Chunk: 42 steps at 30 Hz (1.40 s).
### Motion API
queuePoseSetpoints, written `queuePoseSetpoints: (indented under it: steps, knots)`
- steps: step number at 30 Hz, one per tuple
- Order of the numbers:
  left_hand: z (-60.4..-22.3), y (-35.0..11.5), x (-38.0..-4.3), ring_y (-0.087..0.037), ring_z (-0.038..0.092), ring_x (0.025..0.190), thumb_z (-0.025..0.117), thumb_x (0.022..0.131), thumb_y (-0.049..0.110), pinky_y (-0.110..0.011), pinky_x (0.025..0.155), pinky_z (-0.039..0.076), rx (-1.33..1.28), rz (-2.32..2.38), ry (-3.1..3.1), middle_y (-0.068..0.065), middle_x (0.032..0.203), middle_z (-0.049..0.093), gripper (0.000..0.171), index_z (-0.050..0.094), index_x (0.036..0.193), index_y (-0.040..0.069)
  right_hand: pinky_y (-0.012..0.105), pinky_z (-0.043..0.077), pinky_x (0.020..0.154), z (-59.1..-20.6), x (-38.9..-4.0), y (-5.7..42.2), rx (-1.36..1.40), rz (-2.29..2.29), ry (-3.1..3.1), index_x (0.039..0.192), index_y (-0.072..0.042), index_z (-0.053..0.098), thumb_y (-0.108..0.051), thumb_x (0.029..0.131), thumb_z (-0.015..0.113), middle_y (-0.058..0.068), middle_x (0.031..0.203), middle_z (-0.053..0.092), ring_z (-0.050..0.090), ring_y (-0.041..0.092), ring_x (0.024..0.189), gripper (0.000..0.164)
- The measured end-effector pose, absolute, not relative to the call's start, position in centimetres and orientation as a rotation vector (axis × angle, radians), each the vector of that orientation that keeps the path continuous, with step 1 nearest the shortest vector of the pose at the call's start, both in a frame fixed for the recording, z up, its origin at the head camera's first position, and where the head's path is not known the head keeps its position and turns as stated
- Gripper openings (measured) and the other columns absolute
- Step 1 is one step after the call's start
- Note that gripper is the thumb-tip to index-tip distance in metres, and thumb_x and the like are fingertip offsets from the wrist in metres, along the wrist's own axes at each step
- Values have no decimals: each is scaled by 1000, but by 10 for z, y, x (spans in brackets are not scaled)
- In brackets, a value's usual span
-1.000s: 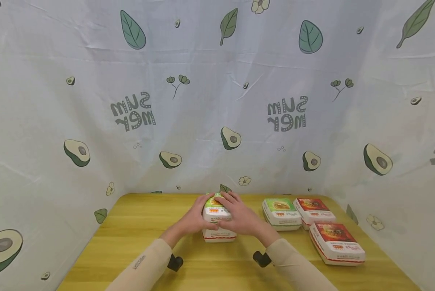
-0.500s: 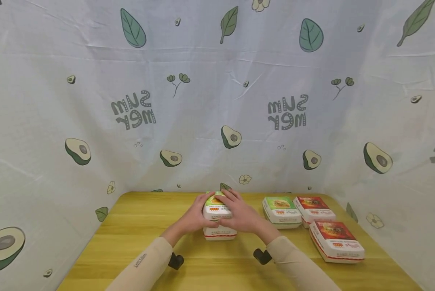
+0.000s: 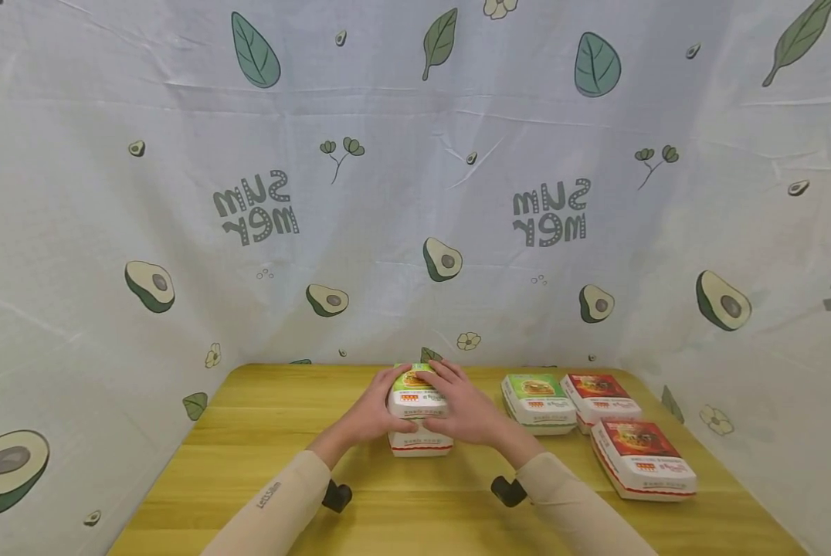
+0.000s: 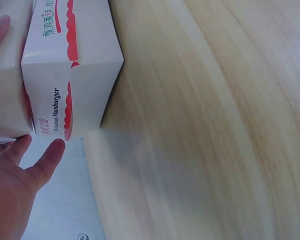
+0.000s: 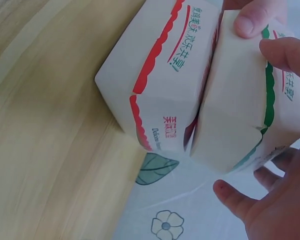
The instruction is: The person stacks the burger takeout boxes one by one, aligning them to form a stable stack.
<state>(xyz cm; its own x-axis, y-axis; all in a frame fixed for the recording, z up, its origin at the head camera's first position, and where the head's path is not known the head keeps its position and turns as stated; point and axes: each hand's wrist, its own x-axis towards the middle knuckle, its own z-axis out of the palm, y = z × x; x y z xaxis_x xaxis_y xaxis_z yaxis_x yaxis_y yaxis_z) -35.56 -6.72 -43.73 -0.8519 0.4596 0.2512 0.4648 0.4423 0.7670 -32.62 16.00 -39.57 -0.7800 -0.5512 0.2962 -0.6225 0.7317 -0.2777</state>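
Note:
Two white burger boxes stand stacked near the back middle of the table. The upper burger box (image 3: pixel 418 398) has a green lid with a burger picture; the lower burger box (image 3: pixel 419 444) shows red trim. My left hand (image 3: pixel 374 407) holds the upper box from its left side, thumb across the front and fingers toward the back. On the other side my right hand (image 3: pixel 473 409) is spread loosely around the box. In the right wrist view its thumb (image 5: pixel 290 56) lies over the front, while a finger (image 5: pixel 232 197) stands away from the back edge.
At the right of the wooden table (image 3: pixel 269 448) sit a green-lidded burger box (image 3: pixel 539 405), a red-lidded burger box (image 3: pixel 602 401) behind, and another red-lidded burger box (image 3: pixel 643 459) closer to me. A patterned curtain (image 3: pixel 388 193) hangs along the table's back edge.
My right hand has loosened and shifted slightly right, its fingers and thumb drawing away from the left hand. The left hand and the stacked boxes stay nearly in place.

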Motion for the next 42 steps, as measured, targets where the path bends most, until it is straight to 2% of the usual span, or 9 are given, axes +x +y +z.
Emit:
queuePoseSetpoints:
  steps: [7,17,24,30,36,42]
  knots:
    - [-437,-69,-356,-26,47,127,90,74,33,-49,105,42,-845,-1443,-2666,-8,158,28,105,28,159,27,62,35,111,-394,-321,167,906,526,-2746,154,-18,41,-39,88,75,9,165,29,23,39,151,78]
    - [-436,-70,-355,-27,46,129,90,75,29,-51,107,40,-877,-1493,-2631,-9,157,28,104,28,159,25,63,37,110,-390,-311,180,868,623,-2742,153,-18,43,-32,87,77,10,162,34,27,35,150,76]
    - [-437,-69,-355,-27,45,129,91,74,27,-52,108,39,-872,-1508,-2620,-8,156,29,104,29,158,27,64,40,106,-388,-304,193,821,630,-2746,152,-19,46,-32,87,78,10,158,42,37,36,145,73]
    - [-438,-69,-356,-28,44,131,91,73,26,-54,109,38,-855,-1515,-2621,-8,158,28,105,29,158,27,63,41,106,-385,-297,206,804,610,-2742,151,-24,47,-36,88,77,5,155,46,42,34,142,71]
    - [-437,-68,-356,-29,43,132,91,74,25,-55,110,38,-857,-1531,-2623,-9,158,26,106,27,159,25,63,40,106,-383,-290,224,785,585,-2754,149,-27,49,-39,89,75,4,154,48,43,35,141,67]
    - [-437,-68,-355,-29,43,133,91,74,27,-55,110,38,-835,-1531,-2648,-7,159,24,107,26,160,25,65,38,107,-382,-280,243,745,546,-2772,146,-25,53,-38,88,76,6,149,53,44,39,140,63]
